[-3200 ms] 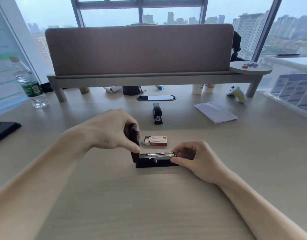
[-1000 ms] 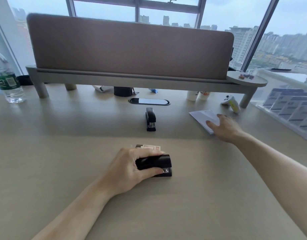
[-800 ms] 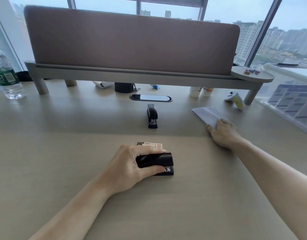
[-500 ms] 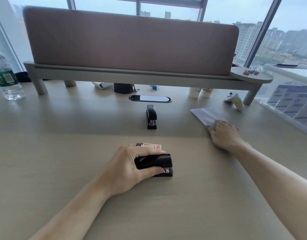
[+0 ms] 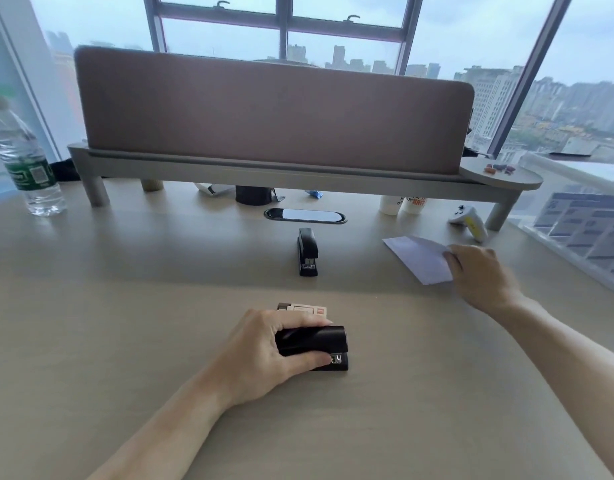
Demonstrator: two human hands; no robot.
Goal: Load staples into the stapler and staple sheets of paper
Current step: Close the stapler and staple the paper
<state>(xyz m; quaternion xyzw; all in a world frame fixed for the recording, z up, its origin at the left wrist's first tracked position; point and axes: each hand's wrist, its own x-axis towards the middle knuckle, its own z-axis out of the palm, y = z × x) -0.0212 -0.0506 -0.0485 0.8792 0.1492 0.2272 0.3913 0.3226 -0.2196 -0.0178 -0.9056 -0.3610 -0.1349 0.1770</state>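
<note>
A black stapler (image 5: 319,342) lies closed on the desk in front of me, its mouth pointing right. My left hand (image 5: 264,351) is wrapped over its rear half, thumb along the near side. Just behind it peeks a small white and red staple box (image 5: 304,309). Off to the right, the white sheets of paper (image 5: 418,258) lie flat on the desk, and my right hand (image 5: 478,275) grips their right edge, fingers curled over it.
A second black stapler (image 5: 307,251) lies farther back in the middle. A water bottle (image 5: 27,161) stands at the far left. A long desk shelf (image 5: 264,174) with a brown panel spans the back; cups (image 5: 402,204) and a white game controller (image 5: 468,220) sit near its right leg.
The stapler was open with both hands on it; it is now closed under my left hand. My right hand reached to the paper, settled on its edge and curled onto it.
</note>
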